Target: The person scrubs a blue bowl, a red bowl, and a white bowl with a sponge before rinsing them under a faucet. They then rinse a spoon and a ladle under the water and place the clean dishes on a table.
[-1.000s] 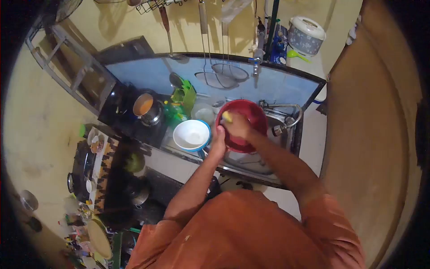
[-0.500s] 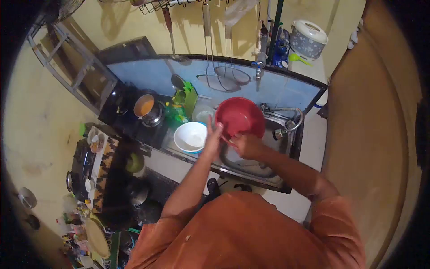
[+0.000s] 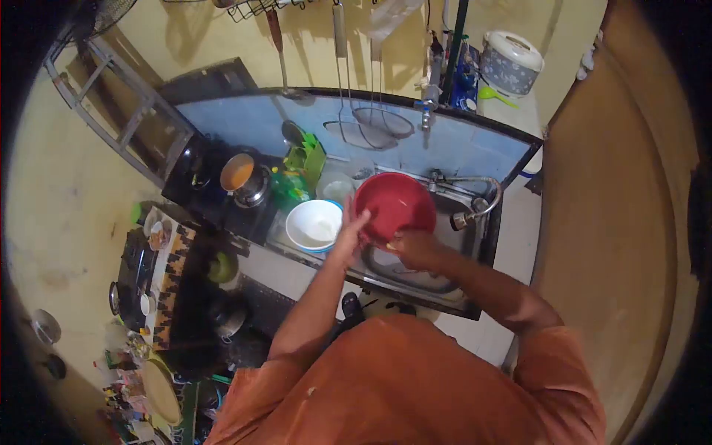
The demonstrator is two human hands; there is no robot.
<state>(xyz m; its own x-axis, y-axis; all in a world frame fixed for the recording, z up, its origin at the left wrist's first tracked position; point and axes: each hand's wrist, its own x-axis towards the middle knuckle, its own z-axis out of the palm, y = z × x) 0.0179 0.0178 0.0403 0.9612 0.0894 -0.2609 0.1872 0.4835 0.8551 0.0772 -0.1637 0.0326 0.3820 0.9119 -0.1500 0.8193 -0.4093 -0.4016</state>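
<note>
A red plastic basin (image 3: pixel 400 200) is tilted over the sink (image 3: pixel 452 285), its inside facing up toward me. My left hand (image 3: pixel 352 236) grips the basin's left rim, with the thumb over the edge. My right hand (image 3: pixel 417 251) is closed at the near rim. A small yellowish bit shows at its fingertips, too small to name. To the left of my left hand, a white bowl (image 3: pixel 315 225) rests on a blue-edged one on the counter.
A curved faucet (image 3: pixel 486 196) stands at the sink's right. Left of the bowls are a green caddy (image 3: pixel 305 159), a green bottle (image 3: pixel 288 184) and a pot (image 3: pixel 239 175) with orange contents. Strainers (image 3: pixel 363 133) hang on the wall behind.
The basin has shifted slightly down toward me. My right hand has moved a little down and to the right along its near rim, while my left hand keeps its hold.
</note>
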